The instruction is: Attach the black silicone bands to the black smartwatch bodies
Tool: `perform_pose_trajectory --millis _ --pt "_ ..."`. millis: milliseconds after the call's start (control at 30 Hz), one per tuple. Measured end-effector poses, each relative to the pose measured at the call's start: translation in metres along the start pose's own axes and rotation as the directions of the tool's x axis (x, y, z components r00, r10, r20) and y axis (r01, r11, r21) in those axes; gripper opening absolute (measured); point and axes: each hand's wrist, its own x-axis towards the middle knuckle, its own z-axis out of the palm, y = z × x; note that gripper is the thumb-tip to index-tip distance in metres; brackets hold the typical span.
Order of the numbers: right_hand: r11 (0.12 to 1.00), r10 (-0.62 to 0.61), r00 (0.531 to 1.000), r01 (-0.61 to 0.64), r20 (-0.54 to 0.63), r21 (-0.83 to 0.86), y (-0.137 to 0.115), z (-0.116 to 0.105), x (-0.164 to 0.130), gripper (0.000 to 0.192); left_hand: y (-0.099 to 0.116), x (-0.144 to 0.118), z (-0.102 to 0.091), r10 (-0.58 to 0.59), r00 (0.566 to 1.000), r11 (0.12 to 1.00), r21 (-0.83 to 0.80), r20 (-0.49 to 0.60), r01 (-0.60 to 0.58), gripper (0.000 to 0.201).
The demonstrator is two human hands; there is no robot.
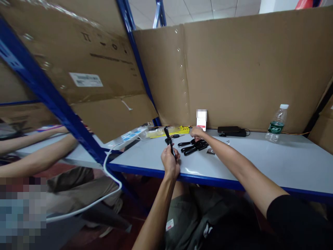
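Observation:
Upright in my left hand (pixel 170 160), near the table's front edge, is a black-handled tool (pixel 167 133) with a glossy rounded end; its exact kind does not show. The fingers are closed around its lower part. My right hand (pixel 197 133) is farther back, with its fingers curled, just in front of a propped-up phone (pixel 201 119) with a lit screen. Whether it touches the phone or holds anything is hidden. Below that hand lies a pile of similar black-handled tools (pixel 191 149). A small dark flat piece (pixel 210 151) lies beside the pile.
Yellow and clear packaging (pixel 170 132) lies at the back left, near a screwdriver-like tool (pixel 176 136). A black power bank (pixel 229 130) and a water bottle (pixel 275 126) stand behind. Cardboard (pixel 247 69) walls the table. Another person's arms (pixel 44 152) are at left, past a blue post (pixel 59 104).

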Motion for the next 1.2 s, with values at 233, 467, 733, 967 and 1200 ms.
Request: perform_pose_trajectory --millis 233,467,733,967,1200 --pt "0.847 -0.496 0.868 0.487 0.01 -0.214 0.066 -0.001 -0.085 0.027 -0.001 0.0 0.001 0.002 1.0 1.0 0.0 0.004 -0.002 0.021" --pt "0.788 -0.536 0.825 0.565 0.18 -0.245 0.168 -0.01 -0.14 0.055 0.0 0.002 -0.001 -0.009 0.999 0.998 0.067 0.05 0.005 0.019" --pt "0.881 -0.435 0.9 0.429 0.016 -0.197 0.206 -0.024 -0.124 0.047 0.009 -0.016 0.008 -0.034 0.897 0.891 0.42 0.441 -0.173 0.038" --pt "0.935 -0.331 0.898 0.272 -0.289 -0.225 0.224 -0.046 -0.105 0.036 0.008 -0.03 0.009 -0.434 0.576 0.564 0.707 0.693 -0.426 0.048" --pt "0.849 -0.369 0.929 0.329 -0.018 -0.414 0.198 -0.048 -0.075 0.03 0.004 -0.042 0.014 -0.31 0.533 0.139 0.592 0.787 -0.794 0.034"
